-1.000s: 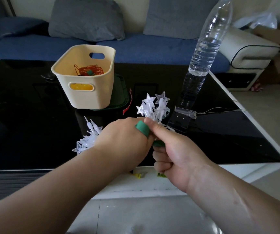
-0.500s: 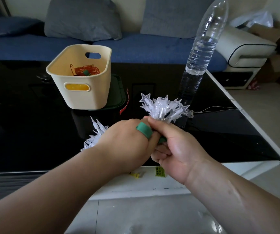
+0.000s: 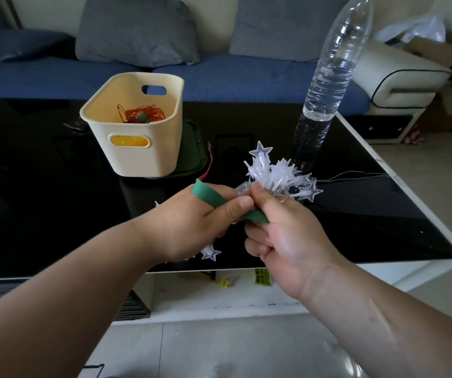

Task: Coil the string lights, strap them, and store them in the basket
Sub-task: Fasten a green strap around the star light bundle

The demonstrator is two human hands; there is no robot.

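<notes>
Head view: left hand [image 3: 192, 223] pinches the strap [image 3: 208, 196], right hand [image 3: 287, 238] pinches the lights [image 3: 276, 175]. Best to pull the strap tight; basket [image 3: 143, 162] sits at 11 o'clock.

Single head camera, close above table [image 3: 28, 203], facing forward-down.

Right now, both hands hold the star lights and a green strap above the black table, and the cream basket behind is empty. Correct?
Not quite: the head view shows the basket is not empty; an orange wire bundle lies in it. The rest stands: the left hand pinches the green strap, the right hand grips the star lights, above the black table.
</notes>
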